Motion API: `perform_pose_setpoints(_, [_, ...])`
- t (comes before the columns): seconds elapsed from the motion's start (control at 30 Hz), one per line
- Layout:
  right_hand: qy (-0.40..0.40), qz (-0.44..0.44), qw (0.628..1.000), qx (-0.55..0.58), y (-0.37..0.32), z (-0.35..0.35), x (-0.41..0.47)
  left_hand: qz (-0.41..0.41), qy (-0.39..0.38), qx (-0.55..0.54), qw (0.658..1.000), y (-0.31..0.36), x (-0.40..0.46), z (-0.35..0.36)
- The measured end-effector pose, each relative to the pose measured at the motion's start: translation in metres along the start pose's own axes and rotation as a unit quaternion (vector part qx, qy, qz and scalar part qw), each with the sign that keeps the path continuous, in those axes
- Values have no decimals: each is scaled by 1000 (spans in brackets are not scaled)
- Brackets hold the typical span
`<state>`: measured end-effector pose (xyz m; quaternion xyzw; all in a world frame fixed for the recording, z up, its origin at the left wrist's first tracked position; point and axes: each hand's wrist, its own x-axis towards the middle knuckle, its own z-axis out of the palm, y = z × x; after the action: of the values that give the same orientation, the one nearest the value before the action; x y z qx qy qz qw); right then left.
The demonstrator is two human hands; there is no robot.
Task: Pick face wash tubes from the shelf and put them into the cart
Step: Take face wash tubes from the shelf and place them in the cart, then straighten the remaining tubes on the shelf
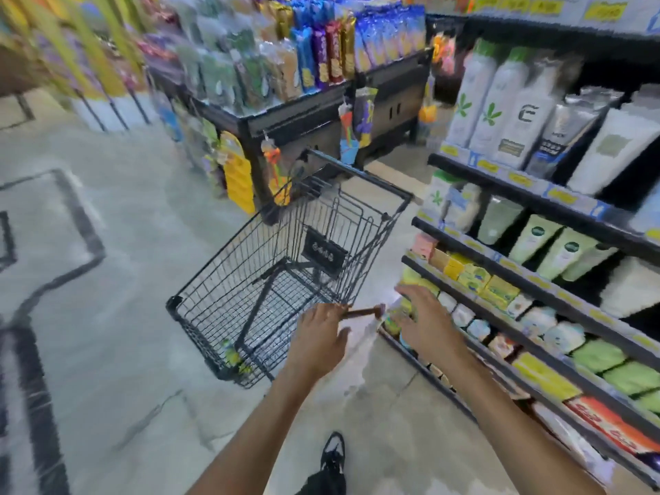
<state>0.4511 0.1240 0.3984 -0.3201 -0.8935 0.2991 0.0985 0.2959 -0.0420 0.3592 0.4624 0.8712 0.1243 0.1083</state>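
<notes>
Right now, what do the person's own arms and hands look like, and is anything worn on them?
Both forearms are bare as far as the view shows: no sleeves, gloves, watch or bracelet in sight. The left hand and right hand show no rings that I can make out, though the picture is blurred. Below, a black shoe and dark trouser leg show.

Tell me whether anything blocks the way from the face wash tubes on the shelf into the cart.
Nothing visible does. The cart stands open-topped beside the shelf, the pale green face wash tubes sit uncovered at the shelf front, and both hands, left hand and right hand, hold nothing.
</notes>
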Motion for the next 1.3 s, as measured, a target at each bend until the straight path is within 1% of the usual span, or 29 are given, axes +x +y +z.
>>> perform_pose_setpoints(0.1, [-40, -24, 999, -9, -29, 29, 26, -52, 7, -10, 999, -39, -7, -9])
perform_pose_setpoints(0.2, [-84, -48, 995, -26, -57, 60, 59, -105, -6, -28, 994, -77, -6, -14])
perform_pose_setpoints(0.3, [-131, -51, 989, -34, -80, 98, 97, -139, -2, -37, 990, -119, 5, -14])
perform_pose_setpoints(0.4, [-158, -61, 985, -36, -105, 135, 132, -184, -24, -57, 981, -172, 24, -1])
perform_pose_setpoints(0.47, [-175, -64, 981, -57, -121, 156, 153, -207, -39, -56, 976, -206, 35, 10])
perform_pose_setpoints(0.57, [-201, -57, 976, -66, -134, 184, 177, -246, -63, -78, 964, -255, 46, 30])
perform_pose_setpoints(0.7, [-230, -32, 971, -49, -132, 216, 199, -318, -91, -128, 935, -309, 64, 63])
perform_pose_setpoints(0.9, [-252, -8, 966, -62, -116, 266, 227, -394, -170, -173, 886, -363, 96, 121])
perform_pose_setpoints(1.03, [-264, 7, 963, -50, -101, 302, 244, -466, -179, -207, 841, -395, 118, 182])
perform_pose_setpoints(1.13, [-270, 19, 962, -35, -87, 329, 252, -507, -173, -212, 817, -419, 128, 224])
perform_pose_setpoints(1.2, [-274, 28, 961, -24, -78, 343, 255, -520, -165, -212, 811, -433, 131, 251])
perform_pose_setpoints(1.3, [-274, 35, 961, -25, -68, 358, 256, -510, -175, -197, 819, -443, 133, 281])
